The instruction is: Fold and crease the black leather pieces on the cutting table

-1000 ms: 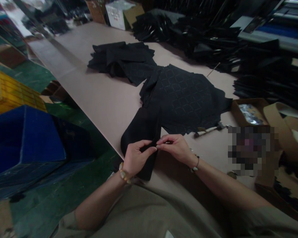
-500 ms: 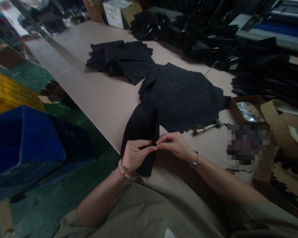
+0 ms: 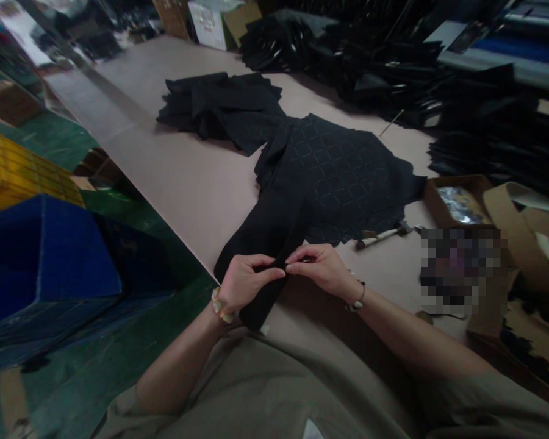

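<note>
1. Centrally, left hand [image 3: 247, 281] and right hand [image 3: 319, 268] pinch the black cloth [image 3: 260, 238] at its edge (fingertips nearly meeting).
2. The cloth lies at the table's [image 3: 183, 183] near edge, beside the grid-marked pile [image 3: 343, 177].

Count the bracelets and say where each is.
2: a beaded bracelet on the left wrist and a dark bracelet on the right wrist. More strands may be hidden.
</note>
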Available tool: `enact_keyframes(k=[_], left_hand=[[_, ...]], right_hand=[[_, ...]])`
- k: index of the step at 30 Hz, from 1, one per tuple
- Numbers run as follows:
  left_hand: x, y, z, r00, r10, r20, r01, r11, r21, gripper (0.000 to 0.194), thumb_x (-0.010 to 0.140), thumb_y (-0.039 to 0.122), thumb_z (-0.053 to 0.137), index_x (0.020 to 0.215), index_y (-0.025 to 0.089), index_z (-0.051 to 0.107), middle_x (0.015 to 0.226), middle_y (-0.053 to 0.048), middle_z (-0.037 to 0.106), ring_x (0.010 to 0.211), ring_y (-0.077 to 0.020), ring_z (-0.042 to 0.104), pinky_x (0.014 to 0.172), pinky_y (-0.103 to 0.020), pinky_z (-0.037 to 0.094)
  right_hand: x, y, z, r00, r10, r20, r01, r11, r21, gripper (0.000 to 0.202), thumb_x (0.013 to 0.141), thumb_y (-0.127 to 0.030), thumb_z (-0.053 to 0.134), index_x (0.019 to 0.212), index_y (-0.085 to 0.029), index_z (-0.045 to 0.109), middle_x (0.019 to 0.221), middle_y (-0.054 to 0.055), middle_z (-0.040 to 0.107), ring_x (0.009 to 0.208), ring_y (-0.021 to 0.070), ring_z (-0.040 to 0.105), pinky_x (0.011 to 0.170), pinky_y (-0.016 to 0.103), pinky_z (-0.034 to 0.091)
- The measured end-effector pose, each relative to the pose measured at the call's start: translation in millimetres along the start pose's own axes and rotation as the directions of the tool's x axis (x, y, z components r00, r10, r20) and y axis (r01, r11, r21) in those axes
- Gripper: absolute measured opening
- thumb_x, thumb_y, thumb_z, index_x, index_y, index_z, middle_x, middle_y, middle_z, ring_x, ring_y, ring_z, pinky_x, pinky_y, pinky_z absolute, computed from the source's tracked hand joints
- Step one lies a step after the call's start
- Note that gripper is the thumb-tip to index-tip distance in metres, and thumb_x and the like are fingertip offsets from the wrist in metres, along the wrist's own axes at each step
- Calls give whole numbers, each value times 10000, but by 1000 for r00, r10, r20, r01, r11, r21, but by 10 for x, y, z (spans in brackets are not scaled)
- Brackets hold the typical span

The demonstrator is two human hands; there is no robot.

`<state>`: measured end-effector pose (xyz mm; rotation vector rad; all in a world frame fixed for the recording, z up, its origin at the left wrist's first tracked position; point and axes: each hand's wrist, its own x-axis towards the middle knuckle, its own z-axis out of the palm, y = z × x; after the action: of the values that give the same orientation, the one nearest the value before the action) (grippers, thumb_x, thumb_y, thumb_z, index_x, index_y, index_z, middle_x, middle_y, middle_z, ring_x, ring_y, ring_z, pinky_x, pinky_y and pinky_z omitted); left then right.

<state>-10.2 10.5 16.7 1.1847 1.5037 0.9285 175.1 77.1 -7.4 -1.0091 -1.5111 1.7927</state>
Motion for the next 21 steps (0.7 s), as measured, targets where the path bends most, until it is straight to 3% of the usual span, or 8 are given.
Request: enact_keyframes(k=[5, 8, 9, 11, 13, 14, 16, 21], left_hand=[[-15, -19, 15, 995, 100, -13, -98, 989, 108, 174, 775, 351, 754, 827, 187, 778, 767, 2, 754, 709, -156, 685, 631, -224, 507], [-33, -35, -16, 978, 210, -22, -197, 948, 250, 157, 810, 340, 730, 846, 192, 770, 803, -6, 760, 720, -157, 694, 658, -238, 519], [-44, -35, -35, 964, 267, -7, -251, 913, 321, 149, 821, 328, 721, 857, 191, 765, 814, -10, 761, 721, -155, 696, 667, -243, 523], [-74, -19, -79, 908, 413, 72, -396, 789, 470, 140, 850, 303, 694, 891, 182, 750, 828, -20, 757, 722, -153, 694, 674, -251, 526], [-113, 15, -119, 818, 540, 198, -542, 607, 582, 128, 890, 261, 642, 918, 171, 727, 833, -28, 748, 732, -154, 685, 671, -262, 526], [-134, 36, -133, 772, 583, 255, -594, 515, 618, 126, 907, 237, 612, 928, 166, 714, 835, -31, 742, 735, -156, 678, 665, -268, 526], [-170, 70, -148, 699, 635, 327, -650, 375, 661, 127, 925, 185, 565, 951, 158, 687, 842, -33, 732, 737, -158, 665, 662, -278, 526], [-185, 52, -147, 564, 759, 325, -707, 241, 665, 170, 912, 117, 562, 1073, 134, 616, 951, -57, 730, 849, -167, 668, 771, -299, 539]], right_hand=[[14, 31, -21, 999, -27, 40, 30, 997, -65, 266, 697, -397, 816, 803, -165, 737, 763, 35, 719, 671, 145, 638, 626, 257, 509], [-14, 14, -43, 972, -233, 36, 233, 927, -293, 251, 784, -416, 758, 844, -175, 722, 834, 62, 710, 754, 176, 655, 680, 302, 538], [-34, -7, -51, 931, -364, 25, 340, 843, -417, 252, 793, -415, 755, 890, -185, 722, 926, 84, 709, 850, 203, 661, 745, 337, 547], [-84, -65, -66, 781, -621, 68, 500, 556, -664, 282, 796, -392, 766, 1021, -232, 712, 1175, 110, 660, 1115, 263, 601, 957, 446, 491], [-132, -120, -77, 632, -746, 209, 561, 254, -788, 277, 827, -338, 747, 1095, -306, 684, 1291, 58, 619, 1271, 271, 508, 1147, 552, 281], [-149, -139, -80, 589, -755, 288, 588, 157, -794, 229, 860, -302, 714, 1085, -322, 678, 1251, 23, 647, 1262, 248, 520, 1189, 571, 176], [-166, -151, -86, 544, -734, 406, 661, 78, -746, 137, 917, -228, 630, 1030, -295, 673, 1062, -23, 716, 1092, 175, 619, 1215, 545, 128], [-160, -105, -102, 467, -760, 451, 752, 73, -656, 115, 929, -159, 563, 947, -212, 664, 905, -4, 737, 762, 119, 635, 1050, 422, 435]])
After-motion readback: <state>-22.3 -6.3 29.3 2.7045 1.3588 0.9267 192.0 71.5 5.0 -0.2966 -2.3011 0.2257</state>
